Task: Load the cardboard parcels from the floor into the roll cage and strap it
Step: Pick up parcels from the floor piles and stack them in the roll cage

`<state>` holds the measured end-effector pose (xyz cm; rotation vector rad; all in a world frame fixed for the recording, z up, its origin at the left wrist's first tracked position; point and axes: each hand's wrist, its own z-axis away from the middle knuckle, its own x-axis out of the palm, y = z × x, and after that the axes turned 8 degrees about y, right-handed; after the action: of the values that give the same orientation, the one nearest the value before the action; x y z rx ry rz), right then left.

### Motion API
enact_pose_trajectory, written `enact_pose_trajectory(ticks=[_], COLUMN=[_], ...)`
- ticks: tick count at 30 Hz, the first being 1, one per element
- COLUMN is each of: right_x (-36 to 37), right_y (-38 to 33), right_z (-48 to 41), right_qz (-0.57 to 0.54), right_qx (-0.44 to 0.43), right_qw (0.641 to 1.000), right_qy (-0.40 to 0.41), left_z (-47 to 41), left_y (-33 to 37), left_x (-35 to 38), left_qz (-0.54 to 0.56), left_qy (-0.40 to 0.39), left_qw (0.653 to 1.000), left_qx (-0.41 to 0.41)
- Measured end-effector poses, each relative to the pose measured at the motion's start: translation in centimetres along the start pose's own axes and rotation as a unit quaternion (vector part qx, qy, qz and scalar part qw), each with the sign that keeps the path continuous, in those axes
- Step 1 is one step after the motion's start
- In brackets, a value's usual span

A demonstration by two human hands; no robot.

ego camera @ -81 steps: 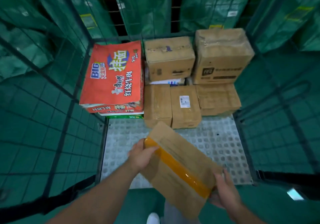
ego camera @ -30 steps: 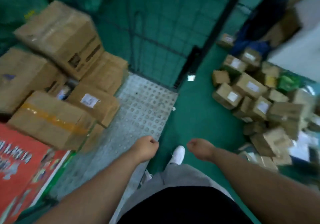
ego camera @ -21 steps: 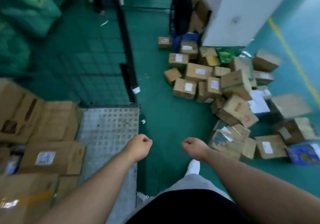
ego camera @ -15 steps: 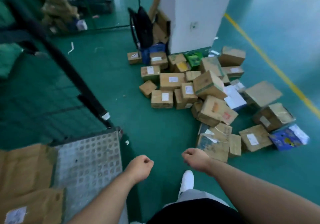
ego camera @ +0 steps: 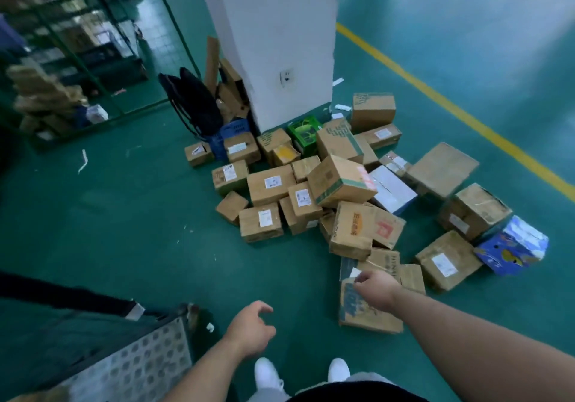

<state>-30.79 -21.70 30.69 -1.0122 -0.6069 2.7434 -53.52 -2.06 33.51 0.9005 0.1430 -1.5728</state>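
The task is far from its end. A big pile of cardboard parcels (ego camera: 311, 190) lies on the green floor (ego camera: 124, 215) at the foot of a white pillar (ego camera: 273, 43), from 12 to 2 o'clock of the person; more than 20 can be counted. Among them are a green box (ego camera: 303, 131) and a blue printed box (ego camera: 510, 246).

Of the roll cage (ego camera: 133, 367) only 1 corner of its perforated metal floor shows, at 8 o'clock. Its inside is out of view, so how many parcels it already carries cannot be told. A black strap (ego camera: 62, 295) lies along that corner and looks unfastened, so the strapping is not yet done.

The right hand (ego camera: 375, 289) reaches to 1 o'clock, over the nearest parcel (ego camera: 367, 311), a flat worn box with blue print. Its fingers are half curled and no grip on the box can be seen; whether they touch it is not clear. The left hand (ego camera: 249, 330) hangs in front of the body at 12 o'clock, fingers relaxed and a little spread, and holds nothing.

The step in hand seems to be taking the next parcel; nearly all the loading is left.
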Motion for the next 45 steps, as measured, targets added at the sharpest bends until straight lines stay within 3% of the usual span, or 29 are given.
enact_pose_trajectory(ticks=[6, 17, 24, 27, 30, 36, 40, 45], right_x=[-1.1, -5.1, -6.9, -6.5, -6.0, -4.4, -3.6, -3.3], right_y=[-2.9, -8.9, -15.4, -16.9, -17.7, -17.8, -15.6, -11.4], right_z=[-4.0, -13.8, -17.5, -20.2, -24.3, -34.6, -43.1, -54.1], right_qz=[-0.057, -0.076, -0.126, -0.18, -0.228, -0.39, -0.431, -0.448], right_qx=[-0.008, 0.149, 0.154, 0.165, 0.199, 0.296, 0.35, 0.367], right_qw=[0.998, 0.982, 0.976, 0.966, 0.949, 0.87, 0.832, 0.815], right_qy=[0.006, 0.082, 0.091, 0.089, 0.092, 0.06, -0.005, 0.001], left_z=[-7.0, -26.7, -36.5, -38.8, -40.8, -47.5, -55.4, -66.0], left_y=[4.2, 14.1, 22.5, 25.5, 27.5, 30.4, 32.9, 38.4], left_x=[-3.5, -13.2, -18.9, -18.5, -17.7, -15.3, -10.9, -3.0], left_qz=[-0.047, -0.12, -0.13, -0.113, -0.168, -0.181, -0.178, -0.166], left_qy=[0.006, -0.083, -0.059, -0.079, -0.121, -0.138, -0.136, -0.151], left_qw=[0.999, 0.986, 0.985, 0.985, 0.971, 0.971, 0.974, 0.974], left_qx=[0.008, 0.085, 0.1, 0.105, 0.118, 0.078, 0.031, 0.02])
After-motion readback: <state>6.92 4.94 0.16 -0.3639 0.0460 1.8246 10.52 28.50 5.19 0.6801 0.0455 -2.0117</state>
